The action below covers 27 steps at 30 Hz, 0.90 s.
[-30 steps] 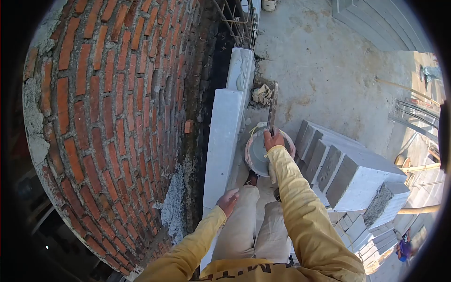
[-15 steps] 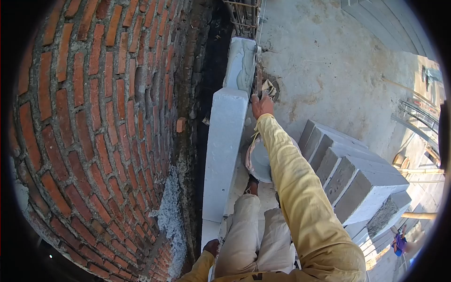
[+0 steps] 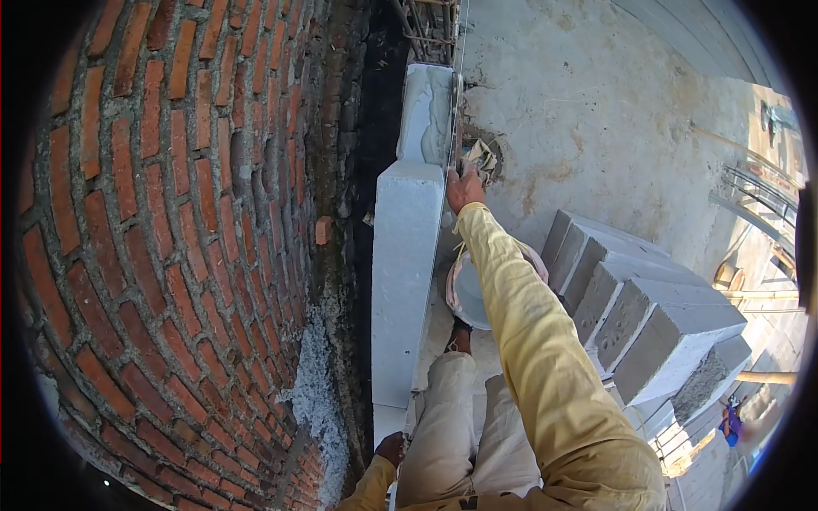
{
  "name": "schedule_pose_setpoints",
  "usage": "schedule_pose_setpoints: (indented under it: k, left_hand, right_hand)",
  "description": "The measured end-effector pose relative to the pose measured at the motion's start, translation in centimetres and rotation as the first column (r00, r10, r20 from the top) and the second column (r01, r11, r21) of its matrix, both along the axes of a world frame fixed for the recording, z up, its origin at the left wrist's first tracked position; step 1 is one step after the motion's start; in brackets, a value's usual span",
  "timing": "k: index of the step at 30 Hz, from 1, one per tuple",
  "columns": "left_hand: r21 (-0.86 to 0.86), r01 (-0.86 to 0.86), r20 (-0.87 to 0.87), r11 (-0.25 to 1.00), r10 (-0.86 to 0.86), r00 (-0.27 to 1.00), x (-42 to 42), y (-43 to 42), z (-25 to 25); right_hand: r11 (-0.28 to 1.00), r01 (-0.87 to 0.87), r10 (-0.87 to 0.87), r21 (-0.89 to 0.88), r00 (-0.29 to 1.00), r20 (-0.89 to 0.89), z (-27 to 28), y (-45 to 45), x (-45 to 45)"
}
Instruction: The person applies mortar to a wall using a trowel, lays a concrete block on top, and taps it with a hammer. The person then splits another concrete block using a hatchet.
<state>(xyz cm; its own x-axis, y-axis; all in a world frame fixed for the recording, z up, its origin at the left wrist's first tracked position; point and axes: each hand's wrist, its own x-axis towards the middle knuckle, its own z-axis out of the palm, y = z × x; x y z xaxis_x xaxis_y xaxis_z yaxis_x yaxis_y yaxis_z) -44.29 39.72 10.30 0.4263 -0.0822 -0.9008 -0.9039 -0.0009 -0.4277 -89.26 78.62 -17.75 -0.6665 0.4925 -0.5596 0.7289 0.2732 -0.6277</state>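
Note:
A long pale block (image 3: 407, 289) lies in a low wall, with a farther block (image 3: 426, 111) beyond it bearing grey mortar on top. My right hand (image 3: 465, 189) is closed at the right face of the wall, near the joint between these two blocks. Its fingers are on a long narrow bar (image 3: 457, 119) that runs along the farther block's side. Close to my body, my left hand (image 3: 392, 447) is curled at the top of a nearer block (image 3: 388, 419); what its fingers grip is hidden. A round bucket (image 3: 470, 294) stands below my right forearm, partly covered by it.
A rough brick wall (image 3: 162, 255) rises on the left, past a dark gap. Several stacked pale blocks (image 3: 648, 332) stand on the right. Rebar (image 3: 426, 25) sticks up at the wall's far end, where a thin string runs. A crumpled scrap (image 3: 481, 156) lies on the concrete floor (image 3: 579, 119).
The view has shifted slightly, moving the wall a little left in the picture. My right hand has come slightly nearer along the wall's side. My left hand stays by the nearer block.

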Motion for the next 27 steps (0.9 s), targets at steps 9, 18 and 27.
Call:
schedule_pose_setpoints:
  k: [9,18,27]
  left_hand:
    - [-0.050,0.024,-0.042,0.998,-0.026,0.999,-0.7,0.7,0.6]
    - [0.121,0.147,-0.213,0.982,-0.119,0.970,-4.8,3.0,1.8]
    - [0.210,0.540,-0.532,0.815,-0.368,0.763,-2.7,-0.4,-0.4]
  right_hand:
    - [0.994,0.078,-0.078,-0.071,0.997,0.005,1.6,-0.5,-0.3]
    - [0.989,0.133,-0.130,-0.066,0.991,0.043,1.5,-0.7,-0.7]
    - [0.955,0.290,-0.295,-0.062,0.951,-0.098,6.3,-0.7,2.4]
